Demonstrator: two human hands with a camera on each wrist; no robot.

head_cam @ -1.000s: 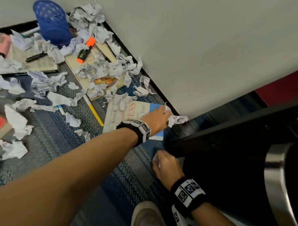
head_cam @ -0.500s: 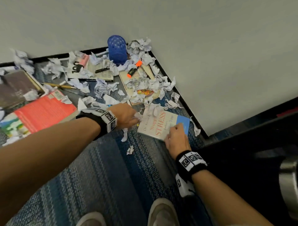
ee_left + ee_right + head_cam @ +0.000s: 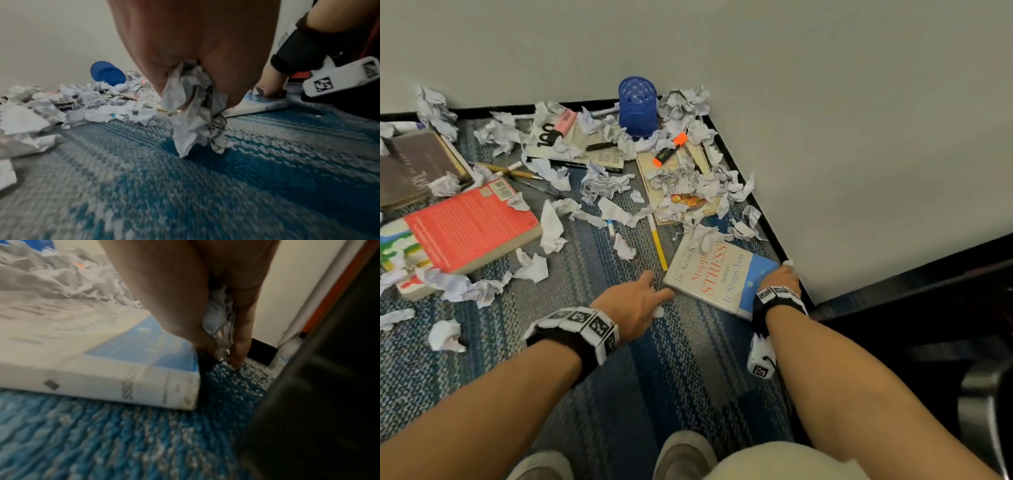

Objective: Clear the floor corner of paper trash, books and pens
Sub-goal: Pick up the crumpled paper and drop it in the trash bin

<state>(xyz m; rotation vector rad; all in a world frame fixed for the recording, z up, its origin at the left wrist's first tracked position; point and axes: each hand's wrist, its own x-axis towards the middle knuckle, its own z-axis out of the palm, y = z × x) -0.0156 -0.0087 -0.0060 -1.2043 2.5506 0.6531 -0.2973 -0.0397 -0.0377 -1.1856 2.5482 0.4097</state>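
Observation:
Crumpled paper scraps [image 3: 688,185], books and pens litter the blue carpet in the wall corner. My left hand [image 3: 643,298] grips a wad of crumpled paper [image 3: 195,116] just above the carpet, its fingers by the near-left corner of the white and blue "Stress" book [image 3: 715,274]. My right hand [image 3: 779,275] sits at that book's blue right corner by the wall, with a small paper wad [image 3: 217,321] pinched between thumb and fingers. The book [image 3: 102,356] lies flat on the carpet.
A red book [image 3: 469,226] and a brown book [image 3: 410,168] lie at the left. A blue mesh cup [image 3: 637,106] stands in the corner beside an orange highlighter [image 3: 669,150]. A yellow pencil [image 3: 658,245] lies by the "Stress" book. A black object [image 3: 928,325] stands close on the right.
My left hand has moved from the scraps at the book's far-left corner to its near-left corner. My right hand has slid along the book to its blue corner by the wall.

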